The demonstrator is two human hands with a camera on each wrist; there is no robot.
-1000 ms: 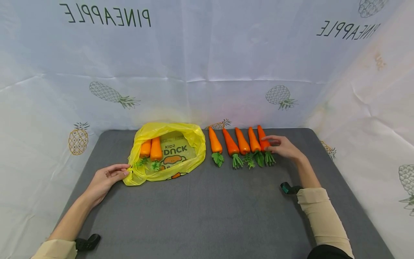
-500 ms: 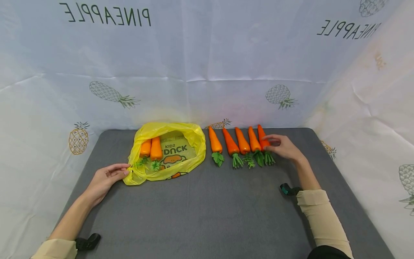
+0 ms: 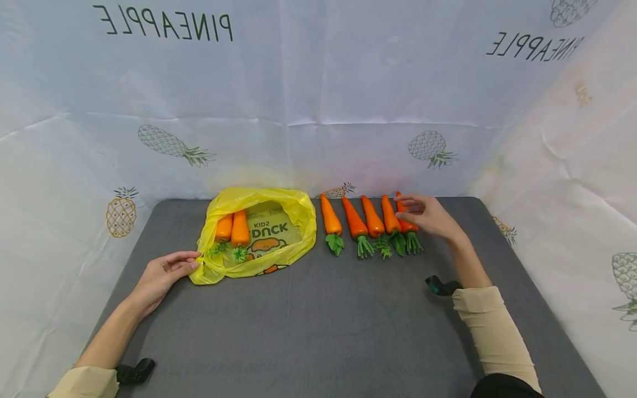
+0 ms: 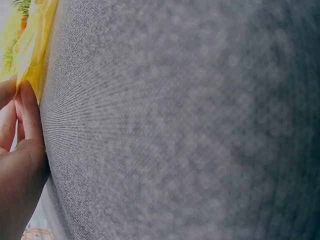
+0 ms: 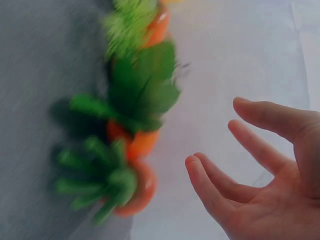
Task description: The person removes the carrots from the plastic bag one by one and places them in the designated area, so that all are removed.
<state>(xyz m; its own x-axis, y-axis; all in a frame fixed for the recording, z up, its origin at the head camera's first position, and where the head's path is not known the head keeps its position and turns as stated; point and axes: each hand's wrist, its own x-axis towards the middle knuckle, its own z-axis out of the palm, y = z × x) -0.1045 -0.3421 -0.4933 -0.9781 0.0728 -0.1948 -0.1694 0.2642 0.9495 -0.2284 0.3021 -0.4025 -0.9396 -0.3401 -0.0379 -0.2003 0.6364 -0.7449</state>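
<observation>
1. Right hand (image 3: 429,214) has moved, in the head view, from the thick end of the outermost carrot (image 3: 408,227) up toward its pointed tip; the left hand (image 3: 161,279) and the yellow bag (image 3: 304,213) are where they were half a second ago.
2. Also in the head view, five carrots (image 3: 372,218) lie in a row on the grey worktop (image 3: 308,331), tips toward the pineapple-print cloth (image 3: 308,72), green tops toward the person. The right hand is over the outermost one at the person's right. Two carrots (image 3: 241,228) lie side by side inside the bag, near its left side. The left hand pinches the bag's near left edge.
3. From the left wrist, thumb and fingertips hold a fold of yellow plastic just beside the worktop's surface; a little green and orange shows beyond.
4. From the right wrist, the right hand's fingers are parted and grasp nothing. The carrots' leafy tops are blurred here; the fingertips seem clear of them, though contact farther along the outermost carrot is hard to rule out.
</observation>
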